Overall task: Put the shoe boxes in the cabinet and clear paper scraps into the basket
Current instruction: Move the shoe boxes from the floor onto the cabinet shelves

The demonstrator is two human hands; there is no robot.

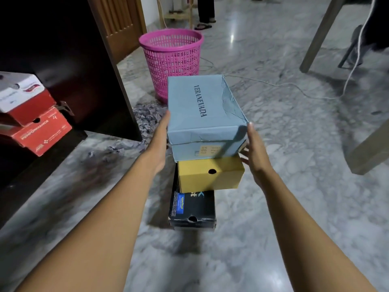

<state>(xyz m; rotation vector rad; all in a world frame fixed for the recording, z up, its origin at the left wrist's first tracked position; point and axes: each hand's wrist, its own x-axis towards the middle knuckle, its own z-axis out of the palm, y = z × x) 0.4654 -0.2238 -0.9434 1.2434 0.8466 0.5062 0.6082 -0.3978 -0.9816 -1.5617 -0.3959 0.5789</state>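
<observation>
A light blue shoe box (202,110) marked VERANEVADA tops a stack on the marble floor, over a yellow shoe box (210,175) and a black shoe box (192,209). My left hand (160,142) presses flat against its left side. My right hand (254,148) touches its right front corner, fingers spread. The dark cabinet (69,66) stands open at the left, holding two red and white shoe boxes (35,123). Grey paper scraps (147,119) lie on the floor by the cabinet door's edge. Behind them stands a pink mesh basket (172,60).
The open cabinet door (117,66) juts out between the cabinet and the basket. A white cable (294,87) runs across the floor at the right. Table legs (320,36) stand at the far right, and a person's feet (205,23) show at the top.
</observation>
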